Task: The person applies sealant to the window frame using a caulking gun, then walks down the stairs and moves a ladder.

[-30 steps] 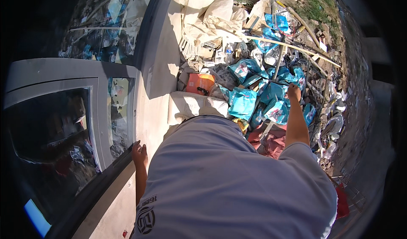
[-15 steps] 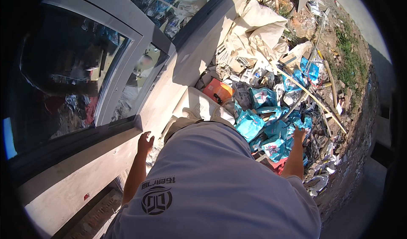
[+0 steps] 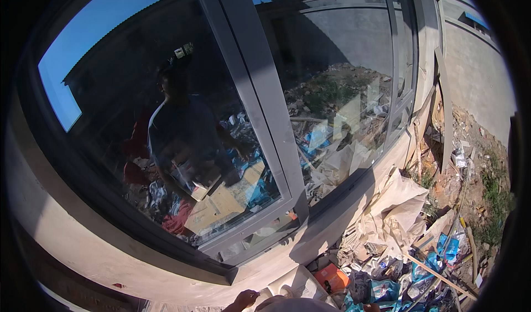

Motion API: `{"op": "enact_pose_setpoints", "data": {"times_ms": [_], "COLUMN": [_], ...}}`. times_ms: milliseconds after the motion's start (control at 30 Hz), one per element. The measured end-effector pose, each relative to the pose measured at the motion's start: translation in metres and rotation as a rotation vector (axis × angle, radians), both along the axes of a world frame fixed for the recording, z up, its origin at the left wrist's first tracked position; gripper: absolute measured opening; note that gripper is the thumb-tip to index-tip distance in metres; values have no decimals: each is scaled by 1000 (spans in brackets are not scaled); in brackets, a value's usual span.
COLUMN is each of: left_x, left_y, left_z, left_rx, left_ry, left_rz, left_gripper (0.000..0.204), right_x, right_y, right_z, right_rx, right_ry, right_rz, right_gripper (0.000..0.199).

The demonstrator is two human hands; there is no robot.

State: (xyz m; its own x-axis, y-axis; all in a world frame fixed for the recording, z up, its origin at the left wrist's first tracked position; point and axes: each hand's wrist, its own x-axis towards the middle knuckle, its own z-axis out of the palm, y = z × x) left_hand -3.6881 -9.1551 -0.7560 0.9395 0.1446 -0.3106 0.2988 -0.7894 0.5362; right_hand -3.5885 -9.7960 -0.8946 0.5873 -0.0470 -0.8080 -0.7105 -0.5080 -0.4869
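Up goes my view since a second ago: the heap of rubbish that filled the picture has slid to the lower right, and the big window now takes most of it, with my own dark shape mirrored in the glass.

Only the head view to go on. At the bottom edge my left hand rests up by the pale sill under the grey window frame, touching or just off it; I cannot tell which. Its fingers look loosely curled with nothing in them, though only the top of the hand shows. My right hand is out of the picture, so I cannot tell what it has hold of.

Down to my right lie crumpled tan paper sacks, an orange carton just beside a white sheet, blue packets and a long wooden stick.

To do this well, I judge, I should keep the left palm flat and steady on the sill for balance, and drop my gaze to the heap before my other hand reaches into it.
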Motion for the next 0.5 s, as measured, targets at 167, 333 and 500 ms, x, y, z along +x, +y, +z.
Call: {"op": "enact_pose_setpoints", "data": {"times_ms": [167, 333, 500], "left_x": [44, 135, 190], "left_y": [0, -45, -115], "left_z": [22, 121, 200], "left_rx": [-150, -631, -1316], "left_ry": [111, 36, 123], "left_rz": [6, 176, 466], "left_gripper": [53, 58, 64], "right_x": [121, 203, 190], "right_y": [86, 235, 348], "right_z": [71, 260, 355], "right_rx": [22, 301, 479], "right_ry": [-447, -1257, -1798], "right_rz": [90, 144, 319], "right_gripper": [45, 47, 53]}}
